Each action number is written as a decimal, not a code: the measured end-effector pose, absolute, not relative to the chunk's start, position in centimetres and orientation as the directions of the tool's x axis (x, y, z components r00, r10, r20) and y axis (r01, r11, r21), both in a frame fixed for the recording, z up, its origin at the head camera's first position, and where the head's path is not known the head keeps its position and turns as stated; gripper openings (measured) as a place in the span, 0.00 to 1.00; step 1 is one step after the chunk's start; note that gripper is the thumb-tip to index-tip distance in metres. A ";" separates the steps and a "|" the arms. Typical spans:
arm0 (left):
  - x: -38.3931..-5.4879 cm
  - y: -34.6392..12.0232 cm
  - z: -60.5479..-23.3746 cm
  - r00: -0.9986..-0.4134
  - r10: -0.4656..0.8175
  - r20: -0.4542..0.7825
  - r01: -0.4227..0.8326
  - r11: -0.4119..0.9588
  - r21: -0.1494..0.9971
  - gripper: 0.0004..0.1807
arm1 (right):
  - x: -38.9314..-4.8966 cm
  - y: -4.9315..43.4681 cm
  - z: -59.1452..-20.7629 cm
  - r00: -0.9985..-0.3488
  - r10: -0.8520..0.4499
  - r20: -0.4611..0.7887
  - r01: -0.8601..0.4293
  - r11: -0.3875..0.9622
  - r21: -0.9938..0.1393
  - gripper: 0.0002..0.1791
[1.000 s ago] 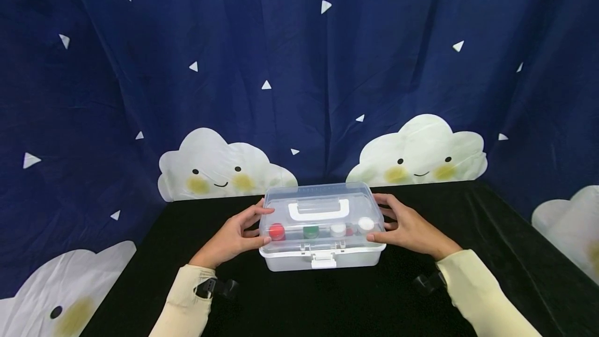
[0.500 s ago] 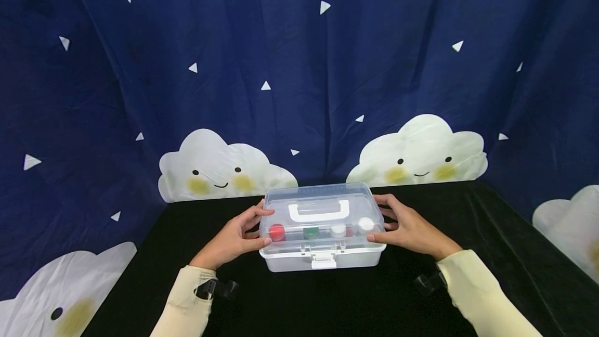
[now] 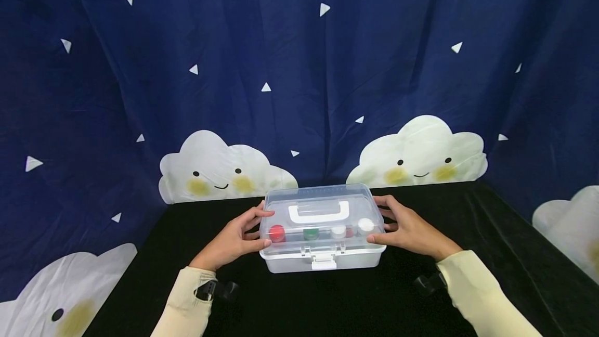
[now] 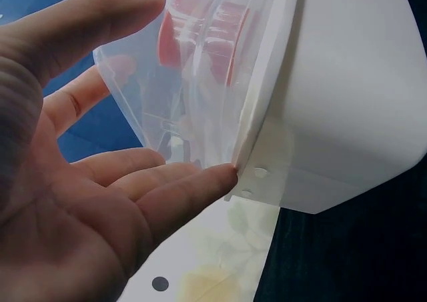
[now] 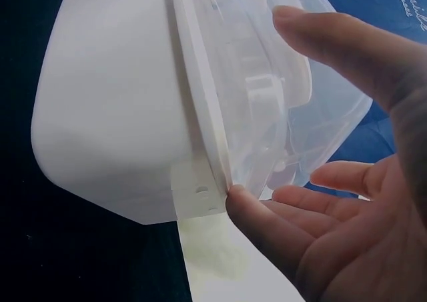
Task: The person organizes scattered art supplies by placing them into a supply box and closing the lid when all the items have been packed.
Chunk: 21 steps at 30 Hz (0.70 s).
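Observation:
A plastic storage box (image 3: 289, 264) with a white base and a clear lid (image 3: 323, 199) stands closed on the black surface. On its lid is a white handle (image 3: 319, 218), and a white latch (image 3: 324, 262) sits at the front. Through the plastic show a red cap (image 3: 276, 233), a green cap (image 3: 311, 233) and white caps (image 3: 366, 225). My left hand (image 3: 231, 241) holds the lid's left end, thumb towards the front, other fingers along the end. The right hand (image 3: 414, 228) holds the opposite end likewise; in the right wrist view a fingertip (image 5: 239, 194) meets the white rim.
Black cloth (image 3: 327, 306) covers the table. Behind it hangs a dark blue curtain (image 3: 224, 82) with white triangles and smiling clouds (image 3: 421, 152). A black strap device (image 3: 217, 289) sits at the left wrist, another (image 3: 430, 282) at the right.
Both hands keep their places at the box ends, and the box stays put. The whole head view has shifted very slightly downward.

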State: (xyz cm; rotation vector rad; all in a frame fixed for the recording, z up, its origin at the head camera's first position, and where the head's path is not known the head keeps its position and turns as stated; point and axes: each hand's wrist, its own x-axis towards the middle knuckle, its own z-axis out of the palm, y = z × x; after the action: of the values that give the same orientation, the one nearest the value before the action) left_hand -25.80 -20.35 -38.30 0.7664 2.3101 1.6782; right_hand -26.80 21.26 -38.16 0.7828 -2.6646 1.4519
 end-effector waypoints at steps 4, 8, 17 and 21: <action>-25.8 -20.3 -38.3 -0.851 0.503 0.150 0.302 0.235 0.924 0.30 | -26.7 21.4 -38.1 -0.872 -0.423 0.246 -0.437 0.448 -0.780 0.46; -25.8 -20.3 -38.1 -0.851 0.503 0.149 0.298 0.231 0.926 0.30 | -26.9 21.3 -38.2 -0.865 -0.424 0.268 -0.460 0.456 -0.762 0.45; -25.7 -20.3 -38.0 -0.859 0.492 0.140 0.299 0.260 0.918 0.30 | -26.9 21.3 -38.2 -0.858 -0.430 0.280 -0.478 0.470 -0.742 0.44; -25.6 -20.3 -38.0 -0.854 0.502 0.137 0.296 0.252 0.922 0.29 | -26.8 21.3 -38.1 -0.860 -0.431 0.273 -0.472 0.467 -0.748 0.45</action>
State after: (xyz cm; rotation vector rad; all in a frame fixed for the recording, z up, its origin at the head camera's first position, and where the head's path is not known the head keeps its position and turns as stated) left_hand -25.65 -20.27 -38.02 0.7531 2.3327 1.6527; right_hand -26.75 21.26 -38.11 0.8163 -2.6512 1.3740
